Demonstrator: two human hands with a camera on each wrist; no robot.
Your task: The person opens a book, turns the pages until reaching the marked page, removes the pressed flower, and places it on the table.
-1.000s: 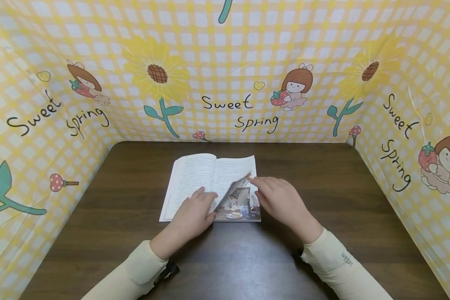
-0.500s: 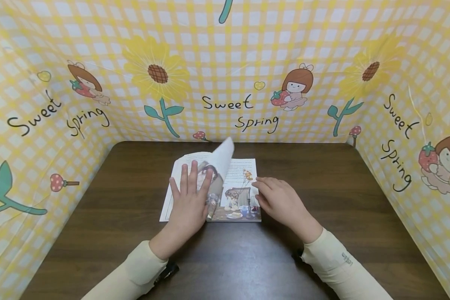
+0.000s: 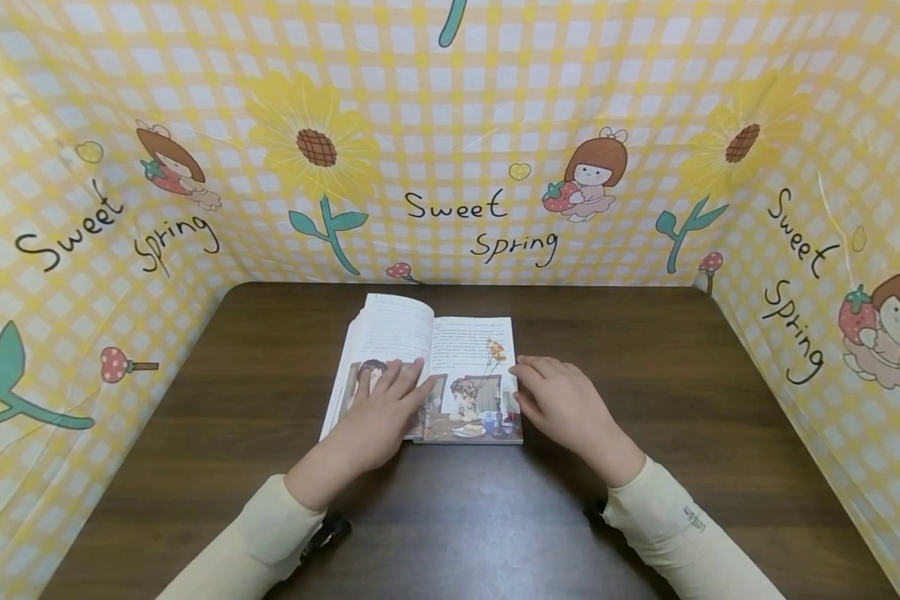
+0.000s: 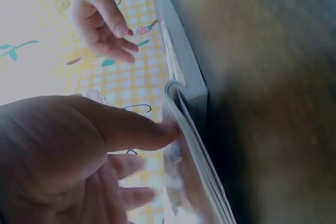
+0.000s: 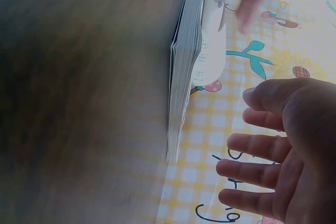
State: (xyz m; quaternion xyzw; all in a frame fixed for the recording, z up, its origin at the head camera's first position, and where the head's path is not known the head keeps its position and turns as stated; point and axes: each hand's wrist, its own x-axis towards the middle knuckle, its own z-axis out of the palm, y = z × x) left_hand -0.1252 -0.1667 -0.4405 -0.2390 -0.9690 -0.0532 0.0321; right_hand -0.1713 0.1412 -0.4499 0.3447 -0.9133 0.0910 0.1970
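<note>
An open book (image 3: 468,343) lies on the table, printed text above a coloured picture across both pages. My left hand (image 3: 371,423) rests over the picture on the left page, fingers spread and reaching toward the spine. In the left wrist view the thumb of my left hand (image 4: 60,145) touches the left pages near the fold. Beside the book's right edge is my right hand (image 3: 564,406), fingers loosely bent. From the right wrist, my right hand (image 5: 294,145) shows apart from the book's thick page block (image 5: 184,66), with nothing in it.
The dark wooden table (image 3: 645,358) stretches around the book on all sides. A yellow checked cloth (image 3: 450,133) with sunflowers and cartoon figures walls it in at the back, left and right. Black straps sit at both wrists.
A page has been turned over from right to left, uncovering the picture on the right page. My left hand first lifted and spread, then settled on the turned page. The right hand has hardly moved.
</note>
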